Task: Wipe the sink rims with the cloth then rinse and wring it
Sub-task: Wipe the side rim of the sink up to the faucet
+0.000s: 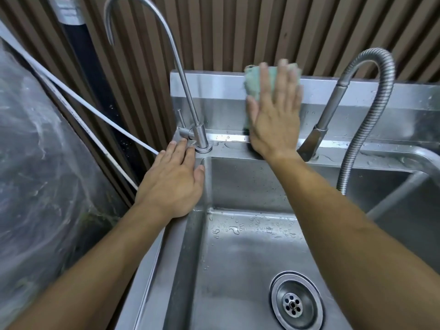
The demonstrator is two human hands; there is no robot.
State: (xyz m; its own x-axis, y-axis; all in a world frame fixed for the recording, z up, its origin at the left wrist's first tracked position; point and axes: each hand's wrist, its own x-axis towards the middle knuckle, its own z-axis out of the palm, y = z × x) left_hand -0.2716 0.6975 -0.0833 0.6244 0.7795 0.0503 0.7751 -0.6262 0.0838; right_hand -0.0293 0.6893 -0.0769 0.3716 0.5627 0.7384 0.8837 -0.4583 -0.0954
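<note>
Right hand [276, 115], fingers flat, presses a pale green textured cloth [253, 83] against the brushed-steel sink [214, 91] backsplash. Left hand [175, 178] rests flat on the corner rim. No legible markings.

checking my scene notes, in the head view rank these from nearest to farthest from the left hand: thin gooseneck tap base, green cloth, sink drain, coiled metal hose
1. thin gooseneck tap base: at the left hand's fingertips, on the sink's back-left corner.
2. green cloth: up and right, pressed to the backsplash under the right hand.
3. sink drain: in the basin floor, lower right.
4. coiled metal hose: far right.
Drain and hose are close to call.
</note>
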